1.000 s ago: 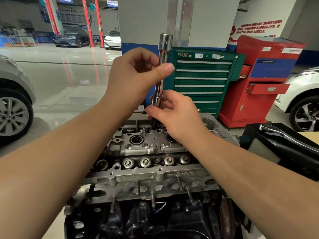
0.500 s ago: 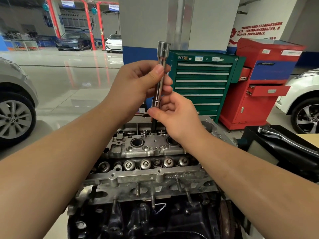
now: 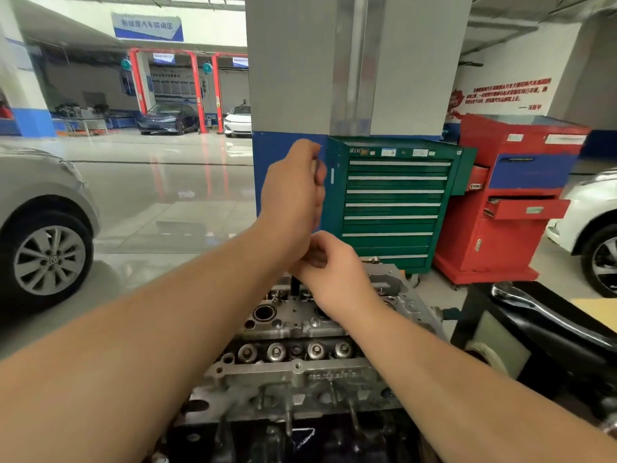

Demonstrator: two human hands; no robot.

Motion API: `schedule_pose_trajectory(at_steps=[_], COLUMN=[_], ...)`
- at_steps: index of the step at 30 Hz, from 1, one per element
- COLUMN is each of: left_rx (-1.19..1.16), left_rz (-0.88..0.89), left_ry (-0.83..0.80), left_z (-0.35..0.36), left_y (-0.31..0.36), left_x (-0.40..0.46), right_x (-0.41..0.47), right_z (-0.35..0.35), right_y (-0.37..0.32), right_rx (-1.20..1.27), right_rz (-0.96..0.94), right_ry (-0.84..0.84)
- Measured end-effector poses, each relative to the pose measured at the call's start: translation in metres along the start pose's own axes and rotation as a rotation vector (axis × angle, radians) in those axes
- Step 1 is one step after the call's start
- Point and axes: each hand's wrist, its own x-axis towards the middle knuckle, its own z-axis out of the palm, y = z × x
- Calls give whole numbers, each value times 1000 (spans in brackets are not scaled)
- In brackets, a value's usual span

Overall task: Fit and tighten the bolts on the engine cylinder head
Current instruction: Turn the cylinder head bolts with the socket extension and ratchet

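Socket extension bar (image 3: 295, 285) stands near upright over the far side of the cylinder head (image 3: 293, 329), lower end down in the head, long axis vertical. Mostly hidden by hands, blurred. Left hand (image 3: 293, 192) wraps the upper shaft; right hand (image 3: 334, 265) pinches it lower down. Green tool cabinet (image 3: 394, 202) behind.

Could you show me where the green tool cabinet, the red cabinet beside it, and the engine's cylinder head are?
green tool cabinet (image 3: 394, 208): head view, on its drawer fronts.
red cabinet (image 3: 500, 242): head view, on its lower door.
cylinder head (image 3: 293, 369): head view, on the bare near rail below the valve springs.
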Motion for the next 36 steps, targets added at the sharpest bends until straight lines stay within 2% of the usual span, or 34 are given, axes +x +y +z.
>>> schedule_pose_trajectory(at_steps=[2,3,4,6,10,12,17,19,20,23,24,25,26,29,30,31,34,36], left_rx=[-157,-217,-251,-247,-72,-21,-14,-87,-130,-204,-213,-198,-152,-19,-28,-24,50,90], left_rz=[-179,-218,-233,-223,-4,89,82,62,36,-84,-106,-112,-105,-6,51,91,110,116], left_ry=[-352,-451,-462,-309,155,248,289,247,179,-212,-287,-279,-197,227,312,328,237,262], left_z=[-19,-28,-34,-35,-13,-4,9,8,5,-12,-17,-20,-21,-13,-8,-2,18,24], left_y=[7,8,10,11,1,-4,-6,-7,-7,0,4,7,8,3,1,-1,-4,-3], left_x=[10,13,12,9,-16,-25,-25,-20,-17,-5,-3,-1,-1,-11,-15,-18,-27,-25], right_x=[0,0,0,0,1,-1,-3,-2,-2,0,1,1,1,1,1,0,-3,-4], right_z=[0,0,0,0,-2,-2,-3,-1,0,1,0,0,0,0,0,0,-5,-5], right_y=[1,2,4,5,3,2,2,3,3,6,8,9,9,9,8,8,4,4], right_rx=[-1,-8,-14,-19,-38,-35,-55,-66,-70,-80,-73,-81,-95,-130,-131,-137,-178,-185], right_rz=[-25,-33,-36,-23,-45,-54,-80,-106,-111,-101,-102,-104,-101,-91,-88,-87,-97,-112], right_ry=[-41,-63,-81,-83,-63,-78,-69,-63,-66,-64,-66,-71,-78,-67,-65,-67,-83,-74])
